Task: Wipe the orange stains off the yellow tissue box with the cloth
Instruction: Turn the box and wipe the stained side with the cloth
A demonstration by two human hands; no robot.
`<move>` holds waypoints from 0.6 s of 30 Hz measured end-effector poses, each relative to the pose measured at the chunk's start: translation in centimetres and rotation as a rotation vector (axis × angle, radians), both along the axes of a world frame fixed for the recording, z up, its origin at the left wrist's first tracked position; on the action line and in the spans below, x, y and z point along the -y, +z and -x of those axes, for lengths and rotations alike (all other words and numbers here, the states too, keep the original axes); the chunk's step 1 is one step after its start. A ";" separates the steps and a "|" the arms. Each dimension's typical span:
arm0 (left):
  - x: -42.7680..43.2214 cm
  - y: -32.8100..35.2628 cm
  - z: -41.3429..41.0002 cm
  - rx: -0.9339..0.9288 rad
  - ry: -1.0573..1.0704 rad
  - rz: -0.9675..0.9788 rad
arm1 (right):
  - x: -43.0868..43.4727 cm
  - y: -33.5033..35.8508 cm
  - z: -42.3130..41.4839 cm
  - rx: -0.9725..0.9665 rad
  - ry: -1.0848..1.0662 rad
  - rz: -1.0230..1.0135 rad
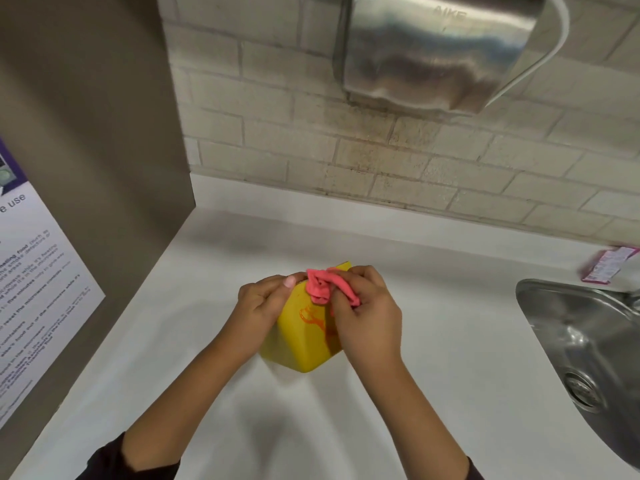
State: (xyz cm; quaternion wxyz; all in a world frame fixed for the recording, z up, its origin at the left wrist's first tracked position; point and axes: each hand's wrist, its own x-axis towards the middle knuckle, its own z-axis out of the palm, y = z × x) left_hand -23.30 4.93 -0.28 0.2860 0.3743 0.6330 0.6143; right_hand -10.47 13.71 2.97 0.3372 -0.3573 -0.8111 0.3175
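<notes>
A yellow tissue box (pixel 298 344) stands tilted on the white counter (pixel 433 375) at the middle of the view. Orange stains (pixel 313 318) run in scribbles down the face turned toward me. My left hand (pixel 265 303) grips the box's upper left side, thumb on the top edge. My right hand (pixel 367 317) holds a bunched pink cloth (pixel 323 285) against the top of the box, just above the stains, and covers the box's right side.
A steel sink (pixel 588 348) is set into the counter at the right, with a pink packet (pixel 606 266) behind it. A steel hand dryer (pixel 443 53) hangs on the brick wall above. A grey panel with a printed notice (pixel 38 271) closes off the left.
</notes>
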 end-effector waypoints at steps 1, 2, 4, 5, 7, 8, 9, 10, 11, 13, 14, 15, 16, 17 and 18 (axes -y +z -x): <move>0.0 -0.1 0.0 -0.002 0.013 -0.007 | 0.5 0.1 0.4 0.002 0.032 -0.018; 0.0 -0.1 0.1 0.000 0.015 -0.014 | 1.0 0.1 0.7 0.006 0.073 -0.040; 0.1 -0.1 0.2 0.017 -0.007 -0.022 | 1.7 0.2 0.6 0.005 0.171 -0.056; 0.2 0.0 0.2 0.022 -0.028 -0.025 | 1.6 0.2 0.4 -0.009 0.222 -0.038; 0.2 0.1 0.4 0.016 -0.049 -0.024 | 0.9 0.3 -0.3 -0.034 0.289 0.006; 0.2 0.1 0.4 0.013 -0.043 -0.016 | 0.4 0.4 -0.6 -0.033 0.282 0.012; 0.1 0.0 0.5 0.007 -0.035 -0.003 | -0.1 0.4 -0.8 -0.027 0.250 0.012; 0.1 -0.1 0.5 -0.005 -0.028 0.007 | -0.5 0.4 -0.8 -0.021 0.205 0.010; 0.1 -0.3 0.5 -0.021 -0.022 0.014 | -0.6 0.4 -0.6 -0.014 0.162 0.004; -0.1 -0.5 0.5 -0.045 0.005 0.030 | -0.3 0.4 0.0 0.006 0.120 -0.044; -0.2 -0.5 0.5 -0.049 0.016 0.039 | 0.1 0.4 0.3 0.016 0.127 -0.074; -0.2 -0.5 0.6 -0.052 0.016 0.035 | 0.6 0.3 0.5 0.020 0.151 -0.098; -0.1 -0.4 0.6 -0.048 0.003 0.021 | 1.2 0.2 0.6 0.019 0.187 -0.112; 0.0 -0.2 0.6 -0.033 -0.014 0.009 | 1.7 0.1 0.6 0.014 0.228 -0.117; 0.0 -0.1 0.6 -0.013 -0.029 0.005 | 2.0 -0.1 0.3 0.011 0.266 -0.110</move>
